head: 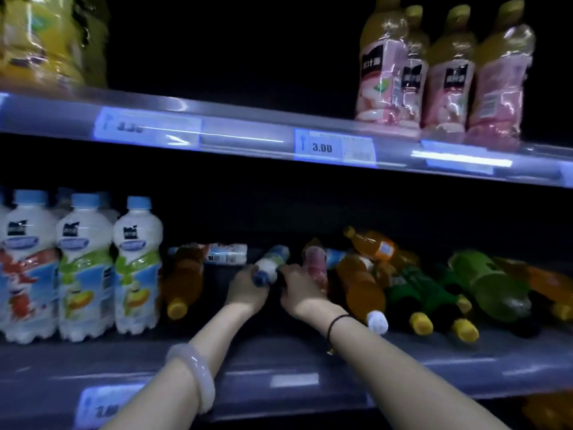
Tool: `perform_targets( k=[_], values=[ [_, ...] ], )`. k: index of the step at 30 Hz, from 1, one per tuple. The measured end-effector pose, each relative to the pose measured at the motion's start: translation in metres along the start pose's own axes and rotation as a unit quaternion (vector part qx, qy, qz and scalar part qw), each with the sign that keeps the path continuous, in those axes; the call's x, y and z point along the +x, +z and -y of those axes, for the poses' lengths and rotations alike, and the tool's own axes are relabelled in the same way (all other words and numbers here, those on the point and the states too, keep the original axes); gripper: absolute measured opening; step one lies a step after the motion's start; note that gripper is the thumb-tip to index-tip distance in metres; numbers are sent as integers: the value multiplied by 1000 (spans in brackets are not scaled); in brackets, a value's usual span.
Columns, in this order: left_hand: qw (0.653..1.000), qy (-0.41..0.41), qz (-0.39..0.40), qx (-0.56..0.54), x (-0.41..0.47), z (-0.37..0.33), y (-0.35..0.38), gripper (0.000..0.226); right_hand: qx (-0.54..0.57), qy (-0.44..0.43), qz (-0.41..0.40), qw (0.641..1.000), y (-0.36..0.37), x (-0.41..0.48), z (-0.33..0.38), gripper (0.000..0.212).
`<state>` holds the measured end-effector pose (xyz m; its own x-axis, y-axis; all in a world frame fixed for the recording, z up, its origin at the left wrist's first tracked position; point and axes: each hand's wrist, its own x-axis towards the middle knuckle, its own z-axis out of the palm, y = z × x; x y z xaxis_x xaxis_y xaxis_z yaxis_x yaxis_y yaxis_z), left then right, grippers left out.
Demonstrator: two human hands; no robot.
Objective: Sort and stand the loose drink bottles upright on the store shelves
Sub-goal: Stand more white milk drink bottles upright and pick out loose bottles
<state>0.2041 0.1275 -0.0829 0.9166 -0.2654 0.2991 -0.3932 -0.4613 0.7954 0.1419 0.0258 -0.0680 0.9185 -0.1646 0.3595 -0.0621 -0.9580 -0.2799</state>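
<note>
Reaching deep into the lower shelf (279, 364), both hands meeting at its middle. Left hand (248, 290) curled shut around the capped end of a small white bottle with a blue cap (269, 266), lying on its side and pointing back into the dark. Right hand (299, 285) touching the same bottle from the other side, fingers bent over it; hard to tell through the blur whether gripping or only resting. Pale bangle (193, 377) on the left forearm, thin black band (336, 324) on the right wrist.

Just right of the right hand, a pink-labelled bottle (314, 262) lying flat, then a heap of toppled bottles: an amber one with a white cap (361, 293) toward the shelf edge, an orange one (372, 243) lying across the back of the heap, dark green ones with yellow caps (418, 293), a larger light green one (490, 283) farther right. Left of the hands, a brown bottle with a yellow cap (183, 280) on its side, and behind it a white-and-blue bottle (226, 252) also flat. Farther left, standing upright in a row, white milky-drink bottles with pale blue caps (85, 268).

Above, on the upper shelf (248, 131), upright pink-labelled juice bottles (440, 72) at right, yellow packs (40, 41) at left, and a price tag reading 3.00 (333, 147) on the rail.
</note>
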Motion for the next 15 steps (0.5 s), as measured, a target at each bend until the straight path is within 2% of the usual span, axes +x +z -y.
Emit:
perform_targets(
  k=[3, 6, 10, 13, 15],
  values=[
    [999, -8, 40, -28, 29, 1, -3, 16, -62, -77, 57, 993, 16, 46, -7, 63],
    [997, -38, 69, 4, 50, -4, -6, 24, -167, -91, 93, 977, 18, 75, -9, 58],
    [988, -65, 138, 7, 55, -2, -5, 21, -111, -93, 106, 984, 24, 86, -15, 42],
    [990, -74, 119, -17, 54, 2, -7, 31, -60, -114, 96, 987, 24, 81, -19, 37],
    [991, -83, 88, -64, 56, 5, -12, 37, -11, -101, 50, 994, 19, 82, -20, 37]
  ],
)
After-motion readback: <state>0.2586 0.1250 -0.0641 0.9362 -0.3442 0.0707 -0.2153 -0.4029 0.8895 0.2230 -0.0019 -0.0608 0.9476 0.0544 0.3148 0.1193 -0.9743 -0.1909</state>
